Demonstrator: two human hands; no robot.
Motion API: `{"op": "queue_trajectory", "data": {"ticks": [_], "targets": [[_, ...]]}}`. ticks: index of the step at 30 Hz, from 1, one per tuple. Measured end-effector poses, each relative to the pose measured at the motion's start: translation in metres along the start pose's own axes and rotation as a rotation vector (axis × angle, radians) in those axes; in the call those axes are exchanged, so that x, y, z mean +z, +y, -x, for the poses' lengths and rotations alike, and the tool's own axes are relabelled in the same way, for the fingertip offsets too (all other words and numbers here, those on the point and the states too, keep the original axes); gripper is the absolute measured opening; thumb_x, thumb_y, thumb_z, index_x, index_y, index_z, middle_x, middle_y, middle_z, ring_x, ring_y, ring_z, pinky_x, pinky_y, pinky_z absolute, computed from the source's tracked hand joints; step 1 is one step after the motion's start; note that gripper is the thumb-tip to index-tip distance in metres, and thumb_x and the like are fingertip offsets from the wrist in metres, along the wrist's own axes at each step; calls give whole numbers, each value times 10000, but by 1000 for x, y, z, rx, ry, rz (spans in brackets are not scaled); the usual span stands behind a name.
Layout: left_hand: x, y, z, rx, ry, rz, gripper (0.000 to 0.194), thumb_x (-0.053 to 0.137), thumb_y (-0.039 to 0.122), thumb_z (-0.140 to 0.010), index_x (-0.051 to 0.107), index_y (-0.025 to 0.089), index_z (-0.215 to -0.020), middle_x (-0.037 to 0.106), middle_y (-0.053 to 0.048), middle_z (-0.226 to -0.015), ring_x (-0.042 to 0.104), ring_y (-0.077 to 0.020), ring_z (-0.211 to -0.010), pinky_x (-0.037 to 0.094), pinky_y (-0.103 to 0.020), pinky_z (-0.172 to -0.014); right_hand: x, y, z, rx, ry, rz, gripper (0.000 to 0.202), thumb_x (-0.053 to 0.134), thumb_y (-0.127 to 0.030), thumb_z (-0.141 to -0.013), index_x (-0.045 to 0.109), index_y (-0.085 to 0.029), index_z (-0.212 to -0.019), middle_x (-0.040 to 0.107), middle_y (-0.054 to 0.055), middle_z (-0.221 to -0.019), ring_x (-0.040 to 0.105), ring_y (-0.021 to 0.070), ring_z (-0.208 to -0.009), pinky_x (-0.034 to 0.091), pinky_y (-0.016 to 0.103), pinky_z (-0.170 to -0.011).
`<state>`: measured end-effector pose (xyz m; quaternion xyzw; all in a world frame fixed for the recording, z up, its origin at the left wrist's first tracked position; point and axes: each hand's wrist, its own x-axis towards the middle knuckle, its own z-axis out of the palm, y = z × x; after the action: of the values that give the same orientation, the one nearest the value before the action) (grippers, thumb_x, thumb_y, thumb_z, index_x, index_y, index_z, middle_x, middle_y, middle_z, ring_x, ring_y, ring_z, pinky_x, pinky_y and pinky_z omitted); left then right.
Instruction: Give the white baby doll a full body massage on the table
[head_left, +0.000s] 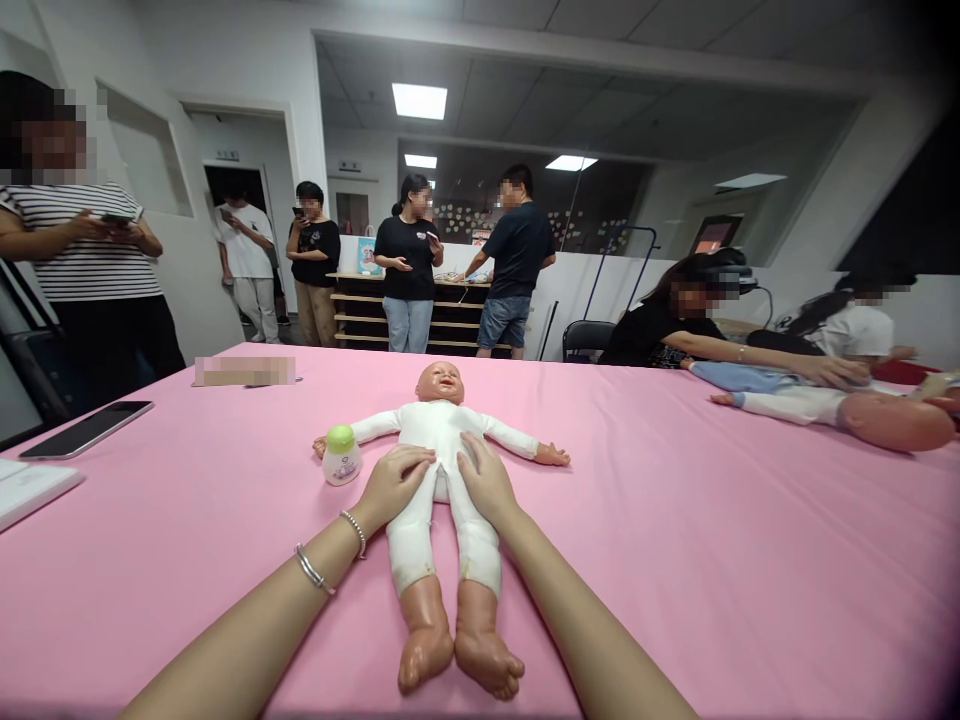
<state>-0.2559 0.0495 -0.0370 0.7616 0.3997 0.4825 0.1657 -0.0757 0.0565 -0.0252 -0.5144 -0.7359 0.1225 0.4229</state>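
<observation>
A baby doll with a white cloth body lies on its back on the pink-covered table, feet toward me and arms spread. My left hand rests on the doll's hip on the left, fingers stretched out over the lower belly. On the opposite hip lies my right hand, its fingers also extended and flat against the cloth. Neither hand grips anything. Beside the doll's arm on the left stands a small white bottle with a green cap, just beyond my left hand.
A smartphone and a white box lie at the table's left. Another doll lies at the right, under a co-worker's hand. Several people stand behind the table, near a wooden shelf.
</observation>
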Motion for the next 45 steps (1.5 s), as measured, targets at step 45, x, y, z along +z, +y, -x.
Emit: {"op": "queue_trajectory", "data": {"ticks": [45], "targets": [[31,-65,-40,-346,32,103,562,396,435,-862,424,109,-1320,304,-139,-1444,209,-218,-1366,144,-388,-1130,19,4,-46,228,23,94,409,421,-271,-856,556,-125,-1214,417,122,-1378,333,255,-1311,221,466,-1086]]}}
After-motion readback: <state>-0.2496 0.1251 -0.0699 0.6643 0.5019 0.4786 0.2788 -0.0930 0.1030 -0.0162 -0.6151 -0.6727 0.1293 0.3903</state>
